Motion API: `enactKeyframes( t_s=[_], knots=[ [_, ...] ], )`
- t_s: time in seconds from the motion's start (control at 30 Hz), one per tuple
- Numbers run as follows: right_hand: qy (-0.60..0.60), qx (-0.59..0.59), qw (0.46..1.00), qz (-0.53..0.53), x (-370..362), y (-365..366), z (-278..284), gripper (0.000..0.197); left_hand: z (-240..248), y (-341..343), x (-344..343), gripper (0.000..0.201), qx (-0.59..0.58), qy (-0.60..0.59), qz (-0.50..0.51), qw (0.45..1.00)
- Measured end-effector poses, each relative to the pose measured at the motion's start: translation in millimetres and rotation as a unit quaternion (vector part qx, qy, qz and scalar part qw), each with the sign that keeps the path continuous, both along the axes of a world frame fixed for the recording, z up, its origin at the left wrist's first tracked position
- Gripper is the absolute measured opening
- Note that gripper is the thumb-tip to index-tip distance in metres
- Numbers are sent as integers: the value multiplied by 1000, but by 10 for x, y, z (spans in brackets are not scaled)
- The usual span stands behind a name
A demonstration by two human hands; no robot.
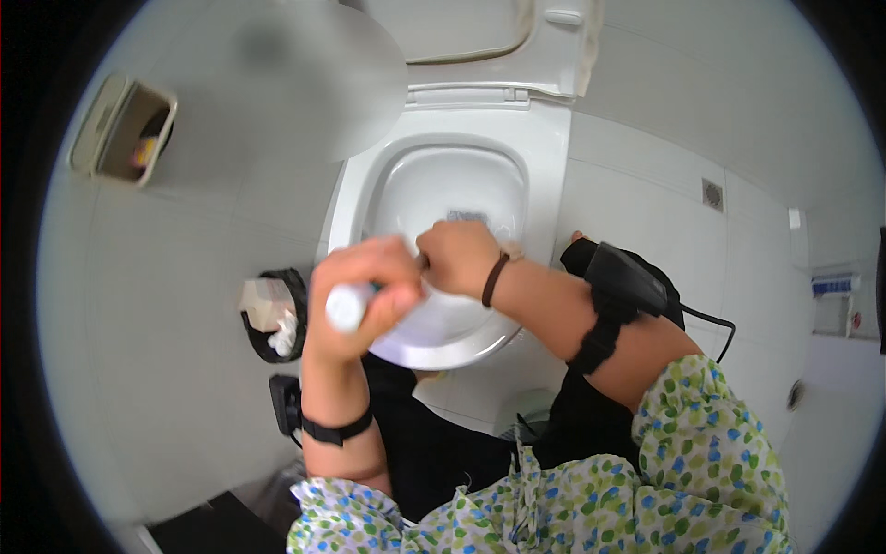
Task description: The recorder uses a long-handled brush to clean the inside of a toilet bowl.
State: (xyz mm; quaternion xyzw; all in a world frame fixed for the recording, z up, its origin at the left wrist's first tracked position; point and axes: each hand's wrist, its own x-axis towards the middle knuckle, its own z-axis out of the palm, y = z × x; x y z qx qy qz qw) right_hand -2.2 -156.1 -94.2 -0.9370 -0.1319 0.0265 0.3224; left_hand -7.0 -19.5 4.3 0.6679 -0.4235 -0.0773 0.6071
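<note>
My left hand (369, 286) is closed around a slim cylinder with a rounded white end (348, 307); a bit of green shows beside it. The rest of the cylinder is hidden by the fingers. Close beside it on the right, my right hand (459, 257) is curled into a fist. A small dark bit shows between the two hands, but what the right hand grips is hidden. Both hands are slightly blurred above the front of a white toilet bowl (544, 175), whose lid (480, 69) is raised. Low in the bowl lies a greyish patch (468, 215).
A black-lined waste bin (297, 286) with crumpled white paper stands left of the toilet. Farther left is an open beige box (101, 125). A large pale round thing (360, 83) overhangs the upper left. Right of the toilet, a floor drain (712, 195) shows.
</note>
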Motion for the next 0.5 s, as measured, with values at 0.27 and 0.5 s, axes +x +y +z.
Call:
enactKeyframes(
  t_s=[0.27,0.5],
  knots=[
    [-14,109,990,-91,360,-273,334,25,209,259,330,41,-154,-45,175,971],
    [-137,236,946,-175,286,-516,566,27,170,648,374,27,-167,45,268,948]
  ],
)
